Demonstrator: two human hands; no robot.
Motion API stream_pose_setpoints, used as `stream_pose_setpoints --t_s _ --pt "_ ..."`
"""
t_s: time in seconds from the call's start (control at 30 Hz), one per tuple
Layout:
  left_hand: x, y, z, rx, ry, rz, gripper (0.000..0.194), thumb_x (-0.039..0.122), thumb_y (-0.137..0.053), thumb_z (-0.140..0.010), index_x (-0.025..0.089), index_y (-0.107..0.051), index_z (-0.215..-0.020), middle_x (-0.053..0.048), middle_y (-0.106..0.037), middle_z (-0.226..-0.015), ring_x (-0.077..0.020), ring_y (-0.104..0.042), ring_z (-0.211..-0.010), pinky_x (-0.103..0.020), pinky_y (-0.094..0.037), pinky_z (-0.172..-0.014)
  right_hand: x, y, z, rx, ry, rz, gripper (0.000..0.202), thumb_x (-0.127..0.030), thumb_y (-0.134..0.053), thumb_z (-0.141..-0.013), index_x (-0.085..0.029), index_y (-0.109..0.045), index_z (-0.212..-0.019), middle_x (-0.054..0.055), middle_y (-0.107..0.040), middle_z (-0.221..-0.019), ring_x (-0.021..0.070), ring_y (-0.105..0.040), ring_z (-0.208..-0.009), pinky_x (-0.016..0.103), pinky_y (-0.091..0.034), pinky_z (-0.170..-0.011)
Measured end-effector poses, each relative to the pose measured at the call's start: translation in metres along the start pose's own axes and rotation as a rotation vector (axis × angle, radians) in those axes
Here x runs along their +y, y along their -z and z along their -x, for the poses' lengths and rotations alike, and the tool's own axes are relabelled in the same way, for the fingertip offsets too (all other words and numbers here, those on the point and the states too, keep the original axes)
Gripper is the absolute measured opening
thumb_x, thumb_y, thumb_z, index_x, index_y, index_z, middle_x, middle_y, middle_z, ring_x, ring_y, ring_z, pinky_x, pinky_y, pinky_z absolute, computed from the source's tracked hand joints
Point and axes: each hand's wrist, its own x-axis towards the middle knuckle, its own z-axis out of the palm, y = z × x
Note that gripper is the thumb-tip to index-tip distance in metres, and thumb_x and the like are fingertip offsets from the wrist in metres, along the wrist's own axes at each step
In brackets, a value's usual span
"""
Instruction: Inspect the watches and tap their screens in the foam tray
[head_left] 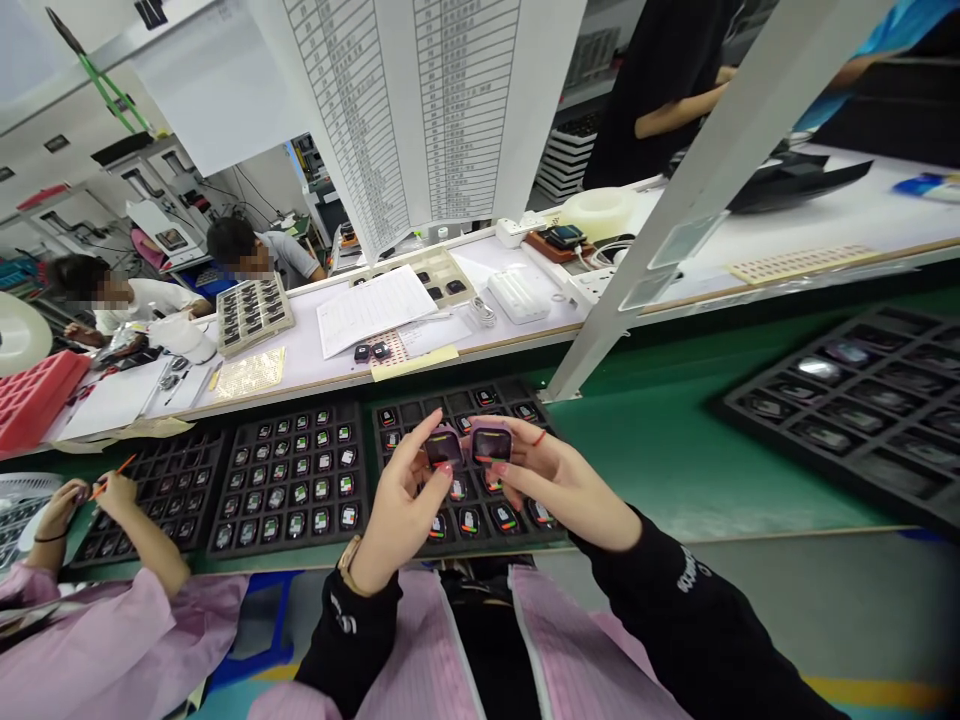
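My left hand (401,505) holds a small pink watch body (444,447) with a dark screen between thumb and fingers. My right hand (559,480) holds a second pink watch body (491,443) right beside the first. Both are raised just above a black compartment tray (397,415) on the green conveyor belt (660,440). The tray holds several watch bodies; some front ones show coloured screens. My sleeves are black, over a pink smock.
Two more black trays (292,475) of watch bodies lie to the left; a co-worker's hands (90,500) with an orange stick work there. Another tray (862,390) lies at the right. A white bench (465,330) beyond holds papers, boxes and people. A slanted white post (675,230) rises mid-right.
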Motion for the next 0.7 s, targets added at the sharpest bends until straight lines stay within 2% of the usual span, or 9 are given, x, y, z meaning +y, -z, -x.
stream_pose_setpoints --t_s 0.17,0.4,0.57,0.7 --pt "0.002 -0.002 -0.002 -0.008 0.001 -0.011 0.056 0.033 -0.063 -0.09 0.024 -0.047 -0.143 -0.01 -0.061 -0.132 -0.0236 -0.059 -0.117 -0.034 -0.053 -0.095 -0.006 0.002 0.001 0.025 0.036 -0.023 0.056 -0.061 -0.077 -0.072 -0.038 -0.064 -0.122 0.012 -0.066 -0.11 0.0163 -0.062 -0.068 0.03 -0.048 -0.045" --pt "0.003 -0.006 -0.01 -0.025 -0.02 -0.034 0.056 0.034 -0.064 -0.09 0.023 -0.047 -0.142 -0.011 -0.059 -0.133 -0.0249 -0.058 -0.12 -0.037 -0.051 -0.099 -0.011 0.006 0.001 0.024 0.057 -0.078 0.058 -0.055 -0.079 -0.073 -0.04 -0.062 -0.127 0.01 -0.067 -0.108 0.0159 -0.064 -0.068 0.03 -0.049 -0.046" --pt "0.004 -0.009 -0.014 -0.041 -0.026 -0.05 0.056 0.032 -0.064 -0.09 0.022 -0.047 -0.142 -0.012 -0.06 -0.132 -0.0243 -0.059 -0.119 -0.037 -0.05 -0.101 -0.009 0.009 0.003 0.043 0.015 -0.009 0.068 -0.067 -0.073 -0.07 -0.039 -0.059 -0.13 0.011 -0.064 -0.114 0.0193 -0.065 -0.077 0.033 -0.05 -0.048" --pt "0.003 -0.011 -0.016 -0.041 -0.022 -0.06 0.055 0.031 -0.063 -0.09 0.023 -0.047 -0.142 -0.011 -0.057 -0.136 -0.0227 -0.059 -0.117 -0.035 -0.05 -0.1 -0.009 0.011 0.003 0.069 -0.011 0.032 0.074 -0.074 -0.072 -0.066 -0.038 -0.06 -0.13 0.013 -0.064 -0.112 0.019 -0.064 -0.073 0.036 -0.05 -0.05"
